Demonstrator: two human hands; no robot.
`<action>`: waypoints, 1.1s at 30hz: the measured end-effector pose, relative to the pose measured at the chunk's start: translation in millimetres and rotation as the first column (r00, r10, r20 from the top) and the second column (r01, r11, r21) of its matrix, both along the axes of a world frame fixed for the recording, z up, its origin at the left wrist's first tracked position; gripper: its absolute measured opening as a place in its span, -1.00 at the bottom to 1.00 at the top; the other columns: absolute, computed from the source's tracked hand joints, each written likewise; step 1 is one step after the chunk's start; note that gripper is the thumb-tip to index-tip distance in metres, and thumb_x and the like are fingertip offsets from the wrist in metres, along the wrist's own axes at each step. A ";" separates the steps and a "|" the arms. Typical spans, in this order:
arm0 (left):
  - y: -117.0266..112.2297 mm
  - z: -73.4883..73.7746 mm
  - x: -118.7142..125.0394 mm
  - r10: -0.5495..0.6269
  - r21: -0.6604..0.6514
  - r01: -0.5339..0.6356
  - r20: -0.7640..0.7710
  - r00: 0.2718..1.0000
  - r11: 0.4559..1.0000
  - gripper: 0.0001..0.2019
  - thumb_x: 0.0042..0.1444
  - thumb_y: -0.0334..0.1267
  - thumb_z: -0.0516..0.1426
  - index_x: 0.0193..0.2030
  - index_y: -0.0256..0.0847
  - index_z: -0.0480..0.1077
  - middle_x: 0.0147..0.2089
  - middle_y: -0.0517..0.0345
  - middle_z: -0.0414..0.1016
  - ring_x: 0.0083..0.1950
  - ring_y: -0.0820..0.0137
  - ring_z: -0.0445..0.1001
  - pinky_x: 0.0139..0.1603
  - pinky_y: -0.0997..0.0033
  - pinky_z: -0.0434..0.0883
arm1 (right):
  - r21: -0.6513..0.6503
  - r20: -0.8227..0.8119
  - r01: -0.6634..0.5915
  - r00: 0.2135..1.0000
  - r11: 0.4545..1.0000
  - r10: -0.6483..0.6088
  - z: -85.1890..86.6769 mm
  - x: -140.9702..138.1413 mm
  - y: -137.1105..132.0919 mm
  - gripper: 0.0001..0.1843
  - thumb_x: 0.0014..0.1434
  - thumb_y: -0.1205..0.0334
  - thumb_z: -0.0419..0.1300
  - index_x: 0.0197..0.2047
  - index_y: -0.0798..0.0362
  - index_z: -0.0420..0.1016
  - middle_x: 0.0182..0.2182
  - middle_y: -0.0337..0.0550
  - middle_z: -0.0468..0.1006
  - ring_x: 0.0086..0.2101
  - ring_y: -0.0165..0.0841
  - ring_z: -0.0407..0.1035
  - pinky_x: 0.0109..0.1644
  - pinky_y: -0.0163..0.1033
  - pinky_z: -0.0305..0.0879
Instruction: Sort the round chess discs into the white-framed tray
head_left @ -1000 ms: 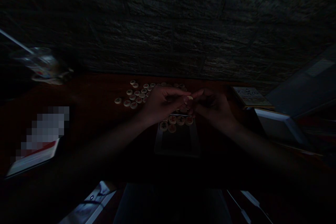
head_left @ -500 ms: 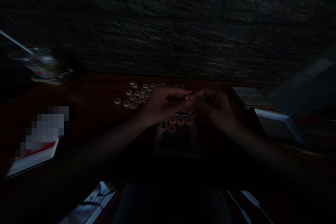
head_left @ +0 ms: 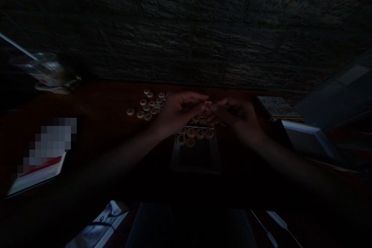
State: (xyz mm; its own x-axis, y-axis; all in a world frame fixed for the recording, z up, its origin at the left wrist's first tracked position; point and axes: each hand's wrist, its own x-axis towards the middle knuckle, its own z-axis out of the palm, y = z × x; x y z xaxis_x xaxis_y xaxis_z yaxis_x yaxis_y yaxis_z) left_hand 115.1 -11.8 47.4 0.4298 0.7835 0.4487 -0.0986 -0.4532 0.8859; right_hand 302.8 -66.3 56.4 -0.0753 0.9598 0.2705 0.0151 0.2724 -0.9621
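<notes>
Nearest, a pale tray lies on the dark red surface, with six round game pieces in two rows at its far end. Just above them, the left hand and right hand curl inward, their fingers nearly meeting. One piece sits right at the fingertips, but the light is too dim to tell which hand pinches it, or whether both do. A few more pieces lie under the hands. Farther left spreads a loose cluster of pieces. To the right lie a flat box and a white frame; far left stands a glass. A textured wall rises behind.
</notes>
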 end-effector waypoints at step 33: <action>-1.8 -0.8 -1.3 -0.018 0.072 0.025 -0.099 0.995 0.997 -0.75 0.25 -0.20 0.30 0.03 -0.18 0.65 -0.04 0.01 0.73 -0.11 0.30 0.71 -0.08 0.37 0.62 | 0.063 0.071 0.039 0.996 0.997 -0.044 -7.5 3.9 4.1 -0.60 0.05 -0.04 0.52 -0.25 0.04 0.53 -0.45 -0.21 0.65 -0.53 -0.40 0.52 -0.46 -0.30 0.50</action>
